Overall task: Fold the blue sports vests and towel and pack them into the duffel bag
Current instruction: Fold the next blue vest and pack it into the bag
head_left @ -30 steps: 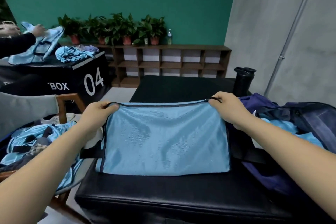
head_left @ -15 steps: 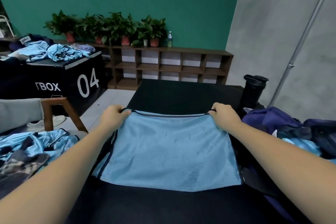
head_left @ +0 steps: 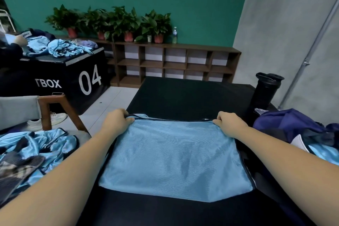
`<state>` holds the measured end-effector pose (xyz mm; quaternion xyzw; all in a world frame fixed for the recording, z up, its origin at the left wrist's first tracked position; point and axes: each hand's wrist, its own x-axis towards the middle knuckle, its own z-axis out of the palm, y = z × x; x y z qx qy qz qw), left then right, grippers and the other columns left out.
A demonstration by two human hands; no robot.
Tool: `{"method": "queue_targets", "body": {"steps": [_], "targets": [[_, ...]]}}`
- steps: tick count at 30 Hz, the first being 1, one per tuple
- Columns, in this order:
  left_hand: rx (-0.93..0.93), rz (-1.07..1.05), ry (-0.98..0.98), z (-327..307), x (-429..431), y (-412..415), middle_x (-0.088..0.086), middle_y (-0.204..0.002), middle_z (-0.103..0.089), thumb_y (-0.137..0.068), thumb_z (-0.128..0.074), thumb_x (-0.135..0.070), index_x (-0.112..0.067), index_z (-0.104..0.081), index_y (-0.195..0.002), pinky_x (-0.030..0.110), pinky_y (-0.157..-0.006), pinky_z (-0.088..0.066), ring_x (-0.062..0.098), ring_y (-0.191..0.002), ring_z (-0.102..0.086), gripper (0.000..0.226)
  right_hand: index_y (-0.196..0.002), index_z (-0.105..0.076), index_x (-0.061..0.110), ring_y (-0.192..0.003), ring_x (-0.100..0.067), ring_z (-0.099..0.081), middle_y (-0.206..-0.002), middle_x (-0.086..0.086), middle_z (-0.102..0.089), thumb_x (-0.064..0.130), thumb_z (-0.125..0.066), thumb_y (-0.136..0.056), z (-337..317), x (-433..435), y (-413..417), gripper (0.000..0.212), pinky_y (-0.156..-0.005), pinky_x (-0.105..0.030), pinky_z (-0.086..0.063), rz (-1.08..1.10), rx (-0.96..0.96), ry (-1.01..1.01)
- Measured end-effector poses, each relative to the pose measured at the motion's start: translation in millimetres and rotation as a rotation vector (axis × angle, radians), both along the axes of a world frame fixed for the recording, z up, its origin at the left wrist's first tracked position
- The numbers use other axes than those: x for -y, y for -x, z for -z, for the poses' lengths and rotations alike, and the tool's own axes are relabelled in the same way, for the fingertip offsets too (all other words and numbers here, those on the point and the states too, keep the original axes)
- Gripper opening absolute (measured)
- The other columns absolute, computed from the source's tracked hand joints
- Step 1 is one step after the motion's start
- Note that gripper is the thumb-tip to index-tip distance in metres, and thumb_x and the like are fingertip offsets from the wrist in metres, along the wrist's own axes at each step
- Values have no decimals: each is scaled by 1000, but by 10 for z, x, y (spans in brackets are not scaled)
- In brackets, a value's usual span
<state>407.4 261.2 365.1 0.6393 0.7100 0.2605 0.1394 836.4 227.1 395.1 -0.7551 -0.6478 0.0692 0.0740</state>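
Fingers of left hand and right hand: curled, apparently pinching far corners of blue vest, flat on black bench.

A vest lies on the bench, the left hand holding its 11 o'clock corner and the right hand its 1 o'clock corner. Around it: bag at 3 o'clock, bottle at 2, vest pile at 9, box at 10, shelf at 12, plants on it.
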Motion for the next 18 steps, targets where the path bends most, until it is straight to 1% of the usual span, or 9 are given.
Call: {"method": "queue_targets", "body": {"steps": [2, 4, 6, 7, 9, 12, 14, 15, 18], "targets": [[6, -7, -9, 6, -5, -11, 5, -98, -72, -96, -77, -39, -18, -70, -103, 39, -83, -55, 29, -96, -67, 24, -99, -54, 18, -82, -24, -64, -94, -6, -66, 57, -55, -105, -21, 7, -36, 40, -76, -42, -57, -19, -47, 2], [7, -19, -13, 17, -6, -20, 3, -91, -70, -96, -77, -39, -18, -67, -97, 39, -77, -53, 27, -89, -66, 23, -106, -54, 17, -82, -23, -63, -98, -5, -65, 66, -65, -96, -33, 15, -77, 51, -72, -38, -53, -47, -108, 20], [23, -23, -23, 14, 2, -30, 2, -85, -68, -96, -77, -39, -19, -66, -90, 36, -70, -49, 23, -82, -64, 24, -113, -55, 20, -86, -21, -63, -102, -3, -64, 72, -72, -87, -17, 16, -104, 62, -75, -37, -53, -69, -113, 59], [36, -21, -25, 14, 0, -29, 2, -83, -68, -96, -77, -38, -19, -66, -87, 35, -68, -47, 23, -80, -63, 24, -114, -55, 20, -84, -20, -62, -103, -3, -65, 72, -74, -85, -2, 11, -114, 63, -74, -36, -52, -74, -112, 70], [53, -10, -18, -4, -3, -21, 3, -81, -68, -97, -77, -36, -18, -65, -85, 34, -65, -45, 21, -78, -62, 25, -109, -57, 18, -76, -19, -56, -102, -7, -66, 62, -79, -87, 18, -12, -135, 54, -68, -34, -47, -79, -139, 57], [109, 16, -4, -93, 13, -2, 2, -75, -66, -97, -77, -35, -18, -62, -77, 33, -61, -39, 18, -71, -59, 30, -92, -59, 16, -76, -17, -54, -94, -3, -65, 42, -80, -93, -14, -38, -155, 33, -65, -31, -44, -96, -153, 46], [149, 39, -5, -196, 43, 9, 3, -72, -63, -97, -77, -34, -17, -60, -73, 33, -58, -36, 18, -69, -56, 34, -81, -58, 16, -73, -17, -54, -85, 0, -62, 35, -78, -96, -55, -48, -144, 31, -65, -30, -44, -106, -138, 77], [167, 45, -12, -252, 61, 18, 5, -73, -64, -98, -76, -33, -14, -62, -74, 33, -58, -35, 19, -69, -57, 34, -79, -58, 17, -72, -17, -53, -81, 1, -61, 34, -77, -97, -82, -51, -134, 31, -64, -29, -44, -110, -131, 84], [304, 46, -48, -429, 127, 53, 11, -79, -67, -99, -75, -34, -4, -68, -86, 33, -62, -38, 23, -73, -57, 33, -78, -56, 16, -69, -16, -50, -79, 1, -59, 32, -74, -100, -253, -31, -101, 32, -62, -29, -42, -131, -161, 44]]}}
